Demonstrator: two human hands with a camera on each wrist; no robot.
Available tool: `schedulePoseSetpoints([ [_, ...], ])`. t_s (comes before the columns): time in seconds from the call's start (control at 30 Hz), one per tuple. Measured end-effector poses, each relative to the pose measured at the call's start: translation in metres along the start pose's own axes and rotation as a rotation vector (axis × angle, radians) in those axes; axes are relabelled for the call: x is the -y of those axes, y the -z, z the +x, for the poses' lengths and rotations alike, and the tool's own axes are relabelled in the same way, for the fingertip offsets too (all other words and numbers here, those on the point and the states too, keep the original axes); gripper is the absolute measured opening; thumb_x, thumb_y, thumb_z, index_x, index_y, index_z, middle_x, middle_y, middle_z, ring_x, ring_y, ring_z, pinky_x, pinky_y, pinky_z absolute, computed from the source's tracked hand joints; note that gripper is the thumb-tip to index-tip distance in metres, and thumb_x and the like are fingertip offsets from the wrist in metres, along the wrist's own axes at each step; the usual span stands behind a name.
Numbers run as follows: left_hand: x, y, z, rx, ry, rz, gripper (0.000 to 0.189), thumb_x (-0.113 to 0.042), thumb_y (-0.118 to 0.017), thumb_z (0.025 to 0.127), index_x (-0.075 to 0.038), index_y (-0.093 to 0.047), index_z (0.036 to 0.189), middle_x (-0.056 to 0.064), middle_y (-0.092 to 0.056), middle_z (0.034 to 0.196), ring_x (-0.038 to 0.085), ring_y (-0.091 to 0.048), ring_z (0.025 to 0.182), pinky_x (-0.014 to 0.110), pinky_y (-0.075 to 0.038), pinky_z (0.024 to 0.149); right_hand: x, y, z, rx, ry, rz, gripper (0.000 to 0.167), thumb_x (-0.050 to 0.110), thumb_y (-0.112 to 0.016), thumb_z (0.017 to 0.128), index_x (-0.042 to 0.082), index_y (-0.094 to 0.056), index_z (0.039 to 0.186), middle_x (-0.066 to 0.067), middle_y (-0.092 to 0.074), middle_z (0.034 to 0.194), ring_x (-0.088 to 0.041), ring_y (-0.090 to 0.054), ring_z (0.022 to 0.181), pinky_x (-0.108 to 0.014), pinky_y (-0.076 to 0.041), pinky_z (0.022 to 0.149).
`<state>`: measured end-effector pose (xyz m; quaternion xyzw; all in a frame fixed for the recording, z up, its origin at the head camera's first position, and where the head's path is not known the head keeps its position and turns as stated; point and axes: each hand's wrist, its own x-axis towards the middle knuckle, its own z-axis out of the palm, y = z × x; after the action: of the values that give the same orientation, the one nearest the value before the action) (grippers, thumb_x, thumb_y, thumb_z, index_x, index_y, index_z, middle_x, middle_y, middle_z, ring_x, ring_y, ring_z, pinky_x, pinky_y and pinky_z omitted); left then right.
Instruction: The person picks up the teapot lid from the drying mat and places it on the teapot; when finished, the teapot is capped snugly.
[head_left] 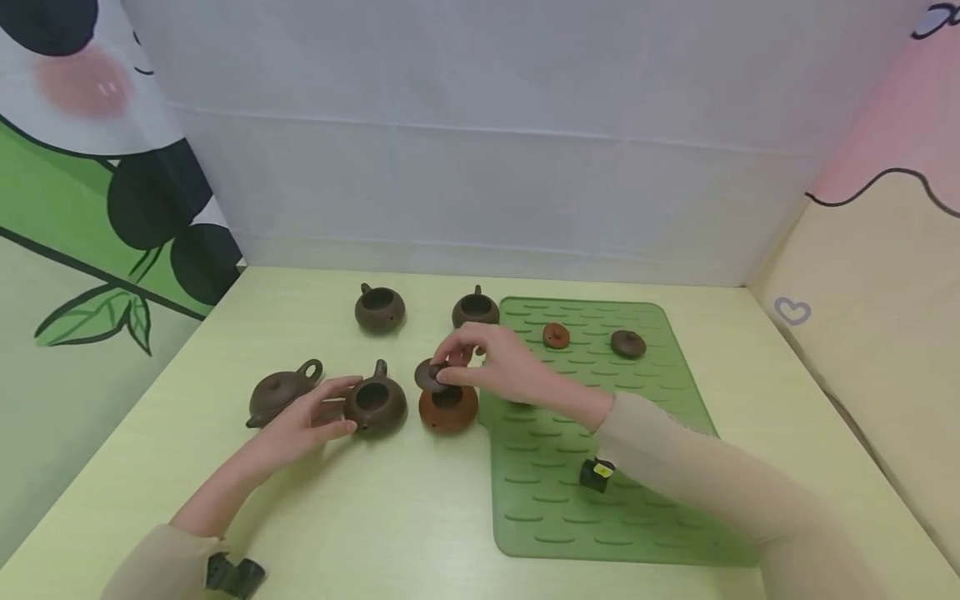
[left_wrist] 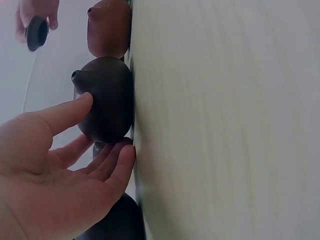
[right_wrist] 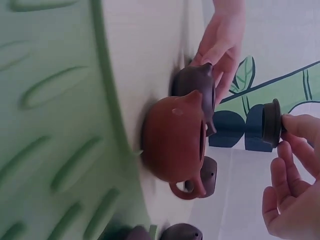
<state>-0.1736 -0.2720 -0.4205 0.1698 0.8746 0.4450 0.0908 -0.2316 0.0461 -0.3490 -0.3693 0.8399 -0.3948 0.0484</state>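
A pale tabletop [head_left: 420,517] carries everything, with a green ridged mat [head_left: 525,533] covering part of its right side. The left hand [head_left: 307,421] and right hand [head_left: 495,358] work near each other just left of the mat. The left fingers grasp the side of a lidless dark teapot [head_left: 377,408], thumb in front and the others behind, probably to steady it while leaving its mouth uncovered. The right fingers pinch a dark lid by its knob, which seems a way of keeping the underside free; the wrist views show it raised in the air, apart from any pot.

Of the other teapots, a lidded dark teapot [head_left: 276,396] sits to the left of the held one, a reddish-brown teapot [head_left: 447,412] just to its right, and two more lidless ones, the back-left teapot [head_left: 379,312] and back-right teapot [head_left: 476,312], stand farther back. The pots off the mat and the loose lids on it look deliberately sorted.

Smallest are the lids: the pinched dark lid [head_left: 427,377], a second dark lid [head_left: 628,344] and a red lid [head_left: 556,336], both resting on the mat.

From the head, the right hand and pinched lid cover part of the reddish-brown pot, including its handle, and the hand meets the back-right pot's lower edge. A dark item beneath the right wrist is too hidden to identify.
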Motion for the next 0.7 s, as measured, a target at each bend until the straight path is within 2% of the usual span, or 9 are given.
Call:
schedulePoseSetpoints([
  [0.3, -0.004, 0.002, -0.004, 0.000, 0.001, -0.005, 0.061, -0.014, -0.065, 0.095, -0.003, -0.038, 0.148, 0.029, -0.046, 0.146, 0.049, -0.053, 0.128, 0.054, -0.050, 0.100, 0.008, -0.028, 0.039, -0.035, 0.016, 0.083, 0.012, 0.026, -0.074, 0.089, 0.024, -0.073, 0.100, 0.008, -0.068, 0.084, -0.007, -0.059, 0.080, -0.022, -0.049, 0.074],
  [0.53, -0.006, 0.002, -0.005, 0.009, 0.016, -0.016, 0.060, -0.017, -0.065, 0.096, -0.006, -0.038, 0.149, 0.027, -0.046, 0.146, 0.049, -0.052, 0.130, 0.054, -0.050, 0.099, 0.002, -0.055, 0.050, -0.055, -0.018, 0.175, 0.012, 0.026, -0.075, 0.088, 0.022, -0.074, 0.099, 0.005, -0.068, 0.084, -0.007, -0.059, 0.079, -0.020, -0.047, 0.071],
  [0.7, -0.005, 0.002, -0.004, 0.009, 0.029, -0.026, 0.060, -0.017, -0.064, 0.096, -0.007, -0.038, 0.149, 0.026, -0.046, 0.148, 0.049, -0.050, 0.132, 0.051, -0.050, 0.101, -0.001, -0.069, 0.052, -0.080, -0.049, 0.200, 0.012, 0.026, -0.076, 0.088, 0.022, -0.074, 0.099, 0.005, -0.067, 0.083, -0.007, -0.058, 0.078, -0.019, -0.046, 0.071],
])
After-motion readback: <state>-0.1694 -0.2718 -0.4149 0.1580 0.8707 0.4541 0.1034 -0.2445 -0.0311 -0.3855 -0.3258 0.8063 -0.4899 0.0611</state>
